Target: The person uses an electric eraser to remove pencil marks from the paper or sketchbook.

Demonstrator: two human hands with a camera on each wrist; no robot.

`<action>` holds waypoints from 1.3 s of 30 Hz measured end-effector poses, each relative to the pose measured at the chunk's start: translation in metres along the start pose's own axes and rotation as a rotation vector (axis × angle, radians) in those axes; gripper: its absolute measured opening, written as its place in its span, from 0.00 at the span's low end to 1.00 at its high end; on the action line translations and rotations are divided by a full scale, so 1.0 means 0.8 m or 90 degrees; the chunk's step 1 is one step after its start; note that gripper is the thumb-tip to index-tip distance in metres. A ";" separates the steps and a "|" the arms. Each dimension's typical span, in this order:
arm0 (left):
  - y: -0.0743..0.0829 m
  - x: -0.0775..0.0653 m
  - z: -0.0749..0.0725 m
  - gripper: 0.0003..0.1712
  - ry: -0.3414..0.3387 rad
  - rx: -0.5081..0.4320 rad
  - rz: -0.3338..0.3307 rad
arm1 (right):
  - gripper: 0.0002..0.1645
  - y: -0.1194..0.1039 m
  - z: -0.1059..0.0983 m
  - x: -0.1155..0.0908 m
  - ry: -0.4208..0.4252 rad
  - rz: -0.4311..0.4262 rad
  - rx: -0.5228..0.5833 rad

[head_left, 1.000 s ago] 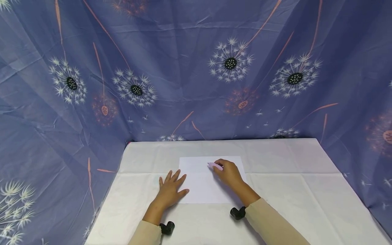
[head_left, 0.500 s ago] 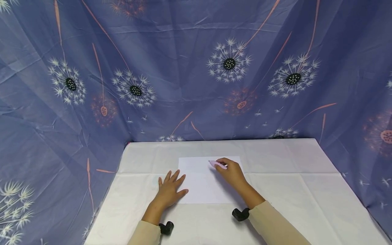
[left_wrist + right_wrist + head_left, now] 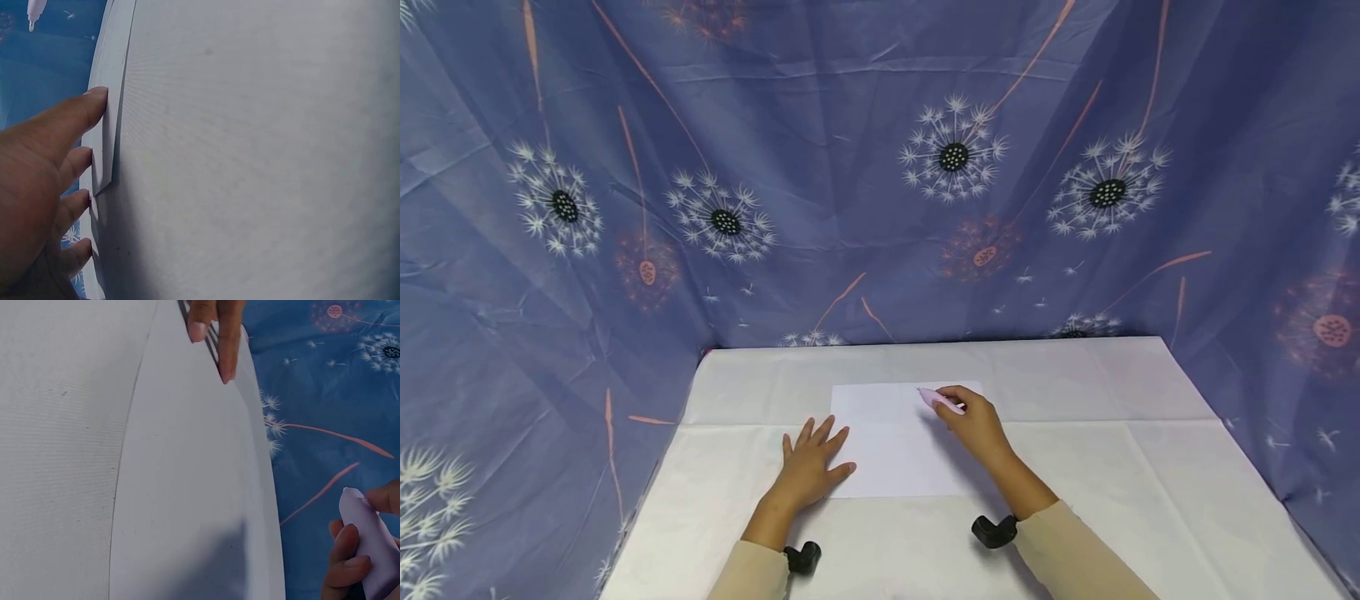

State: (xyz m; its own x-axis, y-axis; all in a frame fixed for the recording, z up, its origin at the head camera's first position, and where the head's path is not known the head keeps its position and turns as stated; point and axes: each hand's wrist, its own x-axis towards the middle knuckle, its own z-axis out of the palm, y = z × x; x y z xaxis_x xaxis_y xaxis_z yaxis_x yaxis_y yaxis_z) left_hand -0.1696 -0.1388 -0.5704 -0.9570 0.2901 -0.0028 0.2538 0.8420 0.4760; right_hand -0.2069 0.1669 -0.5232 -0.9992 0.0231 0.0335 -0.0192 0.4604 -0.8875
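A white sheet of paper (image 3: 887, 458) lies flat in the middle of the table. My left hand (image 3: 808, 471) rests across its left edge with fingers spread, the thumb over the sheet; the left wrist view shows the fingertips along the paper's corner. Thumb and fingers of my right hand (image 3: 977, 429) pinch a thick lilac pen (image 3: 938, 400) over the paper's far right part. Its tip points to the far left. In the right wrist view the pen (image 3: 372, 550) shows against the blue cloth, raised off the paper, and a shadow falls on the sheet.
A white cloth with fold creases covers the table (image 3: 1097, 483). Behind and at both sides hangs a blue curtain (image 3: 842, 183) printed with dandelions, meeting the table's far edge. Black wrist mounts (image 3: 994, 532) stick out at both sleeves.
My right hand has moved a little to the right and away with the pen, and the pen tip has risen. My left hand stays put on the paper. The head view has shifted slightly.
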 end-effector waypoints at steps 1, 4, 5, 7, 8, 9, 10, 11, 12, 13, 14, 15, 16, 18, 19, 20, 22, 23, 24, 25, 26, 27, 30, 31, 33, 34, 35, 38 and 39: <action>0.000 0.000 0.000 0.38 -0.001 0.000 -0.002 | 0.18 0.000 -0.002 -0.001 -0.003 0.000 0.004; 0.000 0.000 -0.001 0.38 0.002 -0.004 0.000 | 0.20 0.002 -0.008 -0.003 -0.005 0.004 0.003; 0.000 0.000 0.000 0.38 0.001 -0.004 0.001 | 0.21 0.004 -0.010 -0.004 -0.004 0.005 -0.004; 0.000 0.001 0.000 0.38 0.000 -0.005 0.003 | 0.22 0.008 -0.015 -0.006 -0.001 0.009 -0.016; 0.000 0.001 0.001 0.38 0.000 -0.005 0.004 | 0.22 0.010 -0.018 -0.008 0.001 0.012 -0.023; 0.000 0.001 0.001 0.38 -0.002 -0.003 0.004 | 0.22 0.011 -0.021 -0.010 0.003 0.016 -0.026; 0.001 0.001 0.001 0.38 -0.002 -0.005 0.005 | 0.22 0.014 -0.023 -0.011 0.004 0.020 -0.026; 0.001 0.001 0.001 0.38 -0.004 -0.003 0.003 | 0.22 0.016 -0.025 -0.012 0.005 0.023 -0.028; 0.002 0.001 0.001 0.38 -0.002 -0.005 0.003 | 0.22 0.017 -0.028 -0.014 0.006 0.024 -0.026; 0.002 0.000 0.001 0.38 -0.004 -0.005 0.000 | 0.22 0.019 -0.030 -0.015 0.007 0.026 -0.029; 0.003 0.000 0.000 0.38 -0.005 -0.004 -0.002 | 0.22 0.020 -0.032 -0.016 0.009 0.028 -0.029; 0.003 0.001 0.000 0.38 -0.006 -0.001 -0.004 | 0.22 0.021 -0.033 -0.017 0.012 0.029 -0.027; 0.003 0.000 0.000 0.38 -0.005 -0.002 -0.005 | 0.22 0.022 -0.035 -0.018 0.015 0.030 -0.026; 0.003 0.000 0.001 0.38 -0.005 0.000 -0.006 | 0.22 0.024 -0.038 -0.020 0.022 0.030 -0.029; 0.003 0.000 0.001 0.38 -0.007 -0.001 -0.008 | 0.22 0.025 -0.039 -0.021 0.026 0.030 -0.030; 0.002 0.001 0.001 0.38 -0.006 -0.001 -0.008 | 0.22 0.025 -0.040 -0.022 0.031 0.030 -0.028; 0.002 0.000 0.001 0.38 -0.006 -0.003 -0.008 | 0.22 0.027 -0.043 -0.025 0.036 0.032 -0.019; 0.002 0.001 0.001 0.38 -0.006 -0.004 -0.008 | 0.22 0.027 -0.045 -0.026 0.038 0.033 -0.017; 0.002 0.001 0.000 0.38 -0.005 -0.003 -0.005 | 0.22 0.028 -0.046 -0.028 0.041 0.036 -0.012; 0.002 0.001 0.000 0.38 -0.007 -0.002 -0.005 | 0.22 0.029 -0.048 -0.029 0.044 0.038 -0.005; 0.002 0.001 0.000 0.38 -0.010 -0.001 -0.005 | 0.23 0.030 -0.050 -0.030 0.047 0.042 0.001; 0.002 0.001 0.000 0.38 -0.013 0.001 -0.005 | 0.23 0.031 -0.053 -0.031 0.048 0.044 0.005; 0.001 0.001 0.001 0.38 -0.011 0.002 -0.001 | 0.23 0.035 -0.060 -0.033 0.063 0.051 0.010; 0.001 0.001 0.000 0.38 -0.013 0.001 -0.005 | 0.23 0.037 -0.062 -0.033 0.067 0.053 0.009; 0.000 0.001 0.000 0.38 -0.010 -0.001 -0.006 | 0.24 0.042 -0.067 -0.034 0.077 0.056 -0.006; 0.000 0.000 0.000 0.38 -0.007 -0.002 -0.006 | 0.23 0.044 -0.069 -0.034 0.083 0.059 -0.013; 0.000 0.000 0.000 0.38 -0.008 -0.001 -0.008 | 0.24 0.046 -0.072 -0.034 0.089 0.061 -0.024; 0.001 0.000 -0.001 0.38 -0.008 0.000 -0.009 | 0.24 0.052 -0.077 -0.035 0.093 0.072 -0.034; 0.001 0.000 -0.001 0.37 -0.007 0.000 -0.009 | 0.25 0.054 -0.079 -0.035 0.092 0.075 -0.032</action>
State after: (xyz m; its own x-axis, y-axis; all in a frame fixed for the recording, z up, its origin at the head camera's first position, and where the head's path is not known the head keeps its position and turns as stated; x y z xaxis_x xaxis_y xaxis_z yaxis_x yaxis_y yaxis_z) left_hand -0.1695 -0.1384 -0.5695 -0.9587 0.2837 -0.0194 0.2407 0.8459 0.4760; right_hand -0.1776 0.2422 -0.5335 -0.9786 0.2056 -0.0002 0.1031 0.4901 -0.8655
